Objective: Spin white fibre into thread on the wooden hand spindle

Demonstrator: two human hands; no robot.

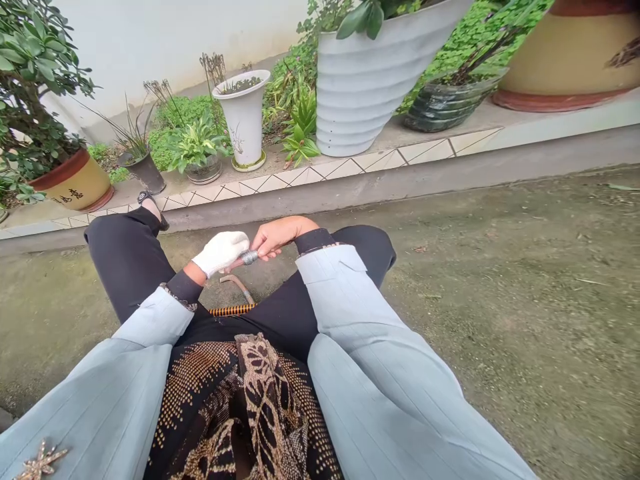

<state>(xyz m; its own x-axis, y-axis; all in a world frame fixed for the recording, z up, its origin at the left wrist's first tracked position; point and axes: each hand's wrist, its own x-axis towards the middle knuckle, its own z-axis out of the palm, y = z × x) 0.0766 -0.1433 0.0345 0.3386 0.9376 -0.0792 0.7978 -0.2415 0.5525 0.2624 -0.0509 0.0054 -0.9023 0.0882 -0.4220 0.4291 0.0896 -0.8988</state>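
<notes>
I sit on the ground with my legs in black trousers spread out. My left hand [221,251] wears a white glove and is closed around a short tool with a metal collar [249,257]. My bare right hand [274,236] pinches the same tool from the other side, fingers curled on it. Below the hands, a curved rusty metal piece [239,285] lies between my legs, beside an orange-and-black striped edge [231,310]. What exactly the tool is I cannot make out.
A tiled ledge [350,163] runs across ahead, bearing a tall white pot [244,117], a large ribbed white pot [365,80], yellow-and-red pots [75,183], a dark pot [146,171] and green plants. Mossy concrete ground [525,280] stretches right.
</notes>
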